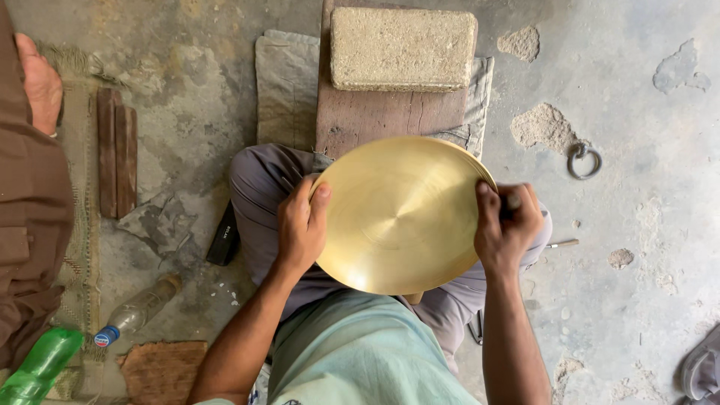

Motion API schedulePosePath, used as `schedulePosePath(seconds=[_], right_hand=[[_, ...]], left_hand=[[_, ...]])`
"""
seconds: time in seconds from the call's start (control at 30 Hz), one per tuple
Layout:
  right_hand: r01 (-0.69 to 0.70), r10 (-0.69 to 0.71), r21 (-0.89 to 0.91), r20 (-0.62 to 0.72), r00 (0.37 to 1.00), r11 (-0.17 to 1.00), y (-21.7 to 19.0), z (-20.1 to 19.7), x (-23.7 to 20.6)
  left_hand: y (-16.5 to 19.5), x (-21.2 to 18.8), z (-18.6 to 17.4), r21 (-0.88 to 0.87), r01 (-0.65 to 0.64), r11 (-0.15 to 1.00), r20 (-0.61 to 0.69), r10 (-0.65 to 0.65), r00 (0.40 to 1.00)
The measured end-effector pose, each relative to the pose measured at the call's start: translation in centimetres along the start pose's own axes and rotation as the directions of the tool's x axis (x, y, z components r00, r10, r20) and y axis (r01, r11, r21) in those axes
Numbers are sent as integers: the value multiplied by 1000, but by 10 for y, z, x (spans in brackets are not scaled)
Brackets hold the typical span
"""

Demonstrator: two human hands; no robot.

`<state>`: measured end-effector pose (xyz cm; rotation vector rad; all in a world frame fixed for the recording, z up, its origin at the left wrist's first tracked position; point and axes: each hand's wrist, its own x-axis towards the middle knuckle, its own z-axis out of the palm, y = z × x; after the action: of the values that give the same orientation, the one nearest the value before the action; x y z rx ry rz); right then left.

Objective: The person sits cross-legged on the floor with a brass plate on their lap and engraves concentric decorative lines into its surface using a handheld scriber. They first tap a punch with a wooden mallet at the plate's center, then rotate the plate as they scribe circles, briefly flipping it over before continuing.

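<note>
A round, shiny brass plate [397,217] rests tilted over my lap, its face turned up toward me. My left hand [300,225] grips its left rim, thumb lying on the face. At the right rim, my right hand [506,225] is closed into a fist around a small tool whose tip barely shows at the plate's edge. My legs in grey trousers [259,180] are folded under the plate.
A wooden plank [375,120] with a stone block [403,49] on it lies ahead on grey cloth. Wooden sticks [117,150], a dark bar [223,236], plastic bottles [135,311], a metal ring [583,160] lie about. Another person's brown sleeve and hand [37,82] are at the left.
</note>
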<state>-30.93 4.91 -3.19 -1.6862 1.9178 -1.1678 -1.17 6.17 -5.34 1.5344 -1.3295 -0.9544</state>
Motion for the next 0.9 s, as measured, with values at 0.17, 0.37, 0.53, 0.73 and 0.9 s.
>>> schedulePosePath(seconds=[0.17,0.37,0.53,0.73,0.9], right_hand=[[218,-223,-54,-126,967,974,30,4,8],[-139,171,538,-11,985,831,16,-29,-1],[-549,350,433,459,817,715,-16,2,-17],[-392,177,382,490,854,837,-22,36,-13],[-515,246,415,548,800,750,-16,47,-7]], left_hand=[[-10,16,8,97,176,980,41,-181,983],[-10,15,8,113,206,972,64,-214,975],[-8,14,9,121,186,975,60,-194,979],[-10,13,8,120,173,978,42,-179,983],[-10,12,7,111,184,977,63,-192,979]])
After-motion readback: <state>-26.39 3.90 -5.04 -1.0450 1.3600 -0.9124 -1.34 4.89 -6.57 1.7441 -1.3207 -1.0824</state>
